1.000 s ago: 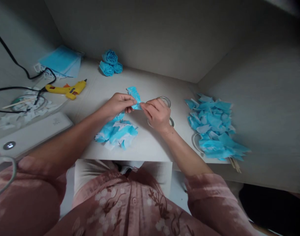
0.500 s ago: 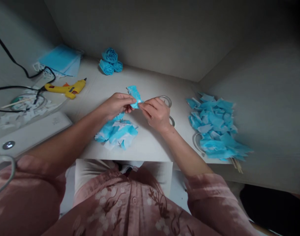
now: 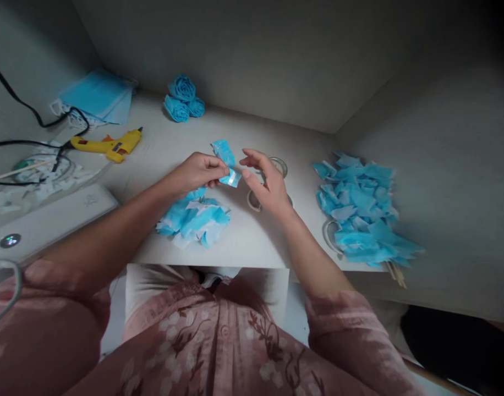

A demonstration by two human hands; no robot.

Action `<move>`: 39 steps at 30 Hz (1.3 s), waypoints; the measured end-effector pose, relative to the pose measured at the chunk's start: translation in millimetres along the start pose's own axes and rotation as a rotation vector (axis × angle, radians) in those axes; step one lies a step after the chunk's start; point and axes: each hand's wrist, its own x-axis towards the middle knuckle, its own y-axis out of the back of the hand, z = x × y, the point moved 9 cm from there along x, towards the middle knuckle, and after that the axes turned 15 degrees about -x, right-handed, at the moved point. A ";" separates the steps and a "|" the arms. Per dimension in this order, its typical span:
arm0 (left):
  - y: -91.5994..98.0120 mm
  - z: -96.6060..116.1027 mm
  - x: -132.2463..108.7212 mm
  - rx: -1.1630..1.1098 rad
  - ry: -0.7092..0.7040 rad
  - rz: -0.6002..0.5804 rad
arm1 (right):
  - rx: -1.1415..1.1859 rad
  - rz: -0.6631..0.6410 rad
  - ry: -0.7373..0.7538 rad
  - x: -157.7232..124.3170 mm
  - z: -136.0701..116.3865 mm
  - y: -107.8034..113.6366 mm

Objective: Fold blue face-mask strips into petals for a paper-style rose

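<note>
My left hand [image 3: 196, 171] pinches a small blue fabric piece [image 3: 226, 159] and holds it up above the white table [image 3: 252, 242]. My right hand [image 3: 265, 180] hovers just to the right of that piece with its fingers spread and nothing in them. Below my left hand lies a loose pile of blue and white fabric scraps [image 3: 193, 215]. Behind my right hand sit clear tape rings [image 3: 277, 165], partly hidden by the hand.
A big heap of blue cut pieces [image 3: 361, 209] lies at the right, with wooden sticks [image 3: 396, 273] poking out. Three blue fabric roses [image 3: 181, 99] sit by the back wall. A yellow glue gun [image 3: 109, 146], black cables, blue masks [image 3: 97, 99] and a white box [image 3: 45, 220] are at the left.
My right hand has let go of the blue piece and opened, moving slightly away to the right. My left hand still holds the piece.
</note>
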 end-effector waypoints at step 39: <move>-5.9 -3.4 4.6 0.031 -0.131 -0.071 | 0.564 -0.064 -0.256 -4.9 30.4 -44.3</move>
